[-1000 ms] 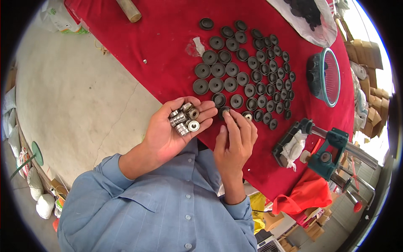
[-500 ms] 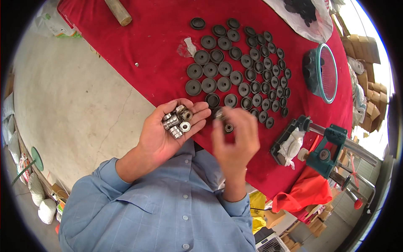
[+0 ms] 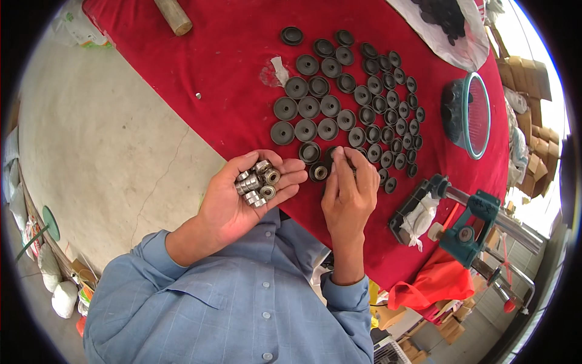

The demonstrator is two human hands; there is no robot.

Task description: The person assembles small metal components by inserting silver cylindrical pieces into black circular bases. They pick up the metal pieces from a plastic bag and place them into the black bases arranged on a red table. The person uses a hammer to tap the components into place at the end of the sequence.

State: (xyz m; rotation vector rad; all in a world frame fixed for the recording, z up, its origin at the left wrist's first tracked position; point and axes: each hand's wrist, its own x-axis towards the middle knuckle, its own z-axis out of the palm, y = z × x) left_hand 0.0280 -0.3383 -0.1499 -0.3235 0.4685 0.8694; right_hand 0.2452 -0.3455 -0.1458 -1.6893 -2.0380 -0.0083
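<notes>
The left hand [image 3: 227, 197] is turned palm up, its fingers loosely extended and slightly curled, with a small heap of shiny metal bearings [image 3: 257, 185] resting in the palm. The right hand [image 3: 351, 197] is over the near edge of the red-covered counter [image 3: 236, 85], palm down, its fingers drawn close together with the tips at a dark disc; whether they pinch anything there cannot be told, since the hand hides it. Just left of those fingertips, near the left hand's fingers, 1 disc with a bearing [image 3: 319, 173] at its centre lies on the counter. Many more round dark grey discs [image 3: 306, 130] spread beyond both hands in loose rows, some touching. A pale scrap [image 3: 280, 70] lies beside them on the left, and a wooden rod [image 3: 174, 17] lies farther up. On the right are a teal-rimmed basket [image 3: 465, 118] and a green hand press [image 3: 464, 233], with a white bundle [image 3: 419, 219] at its base. A white sack [image 3: 471, 56] holding dark pieces lies at the upper right.
</notes>
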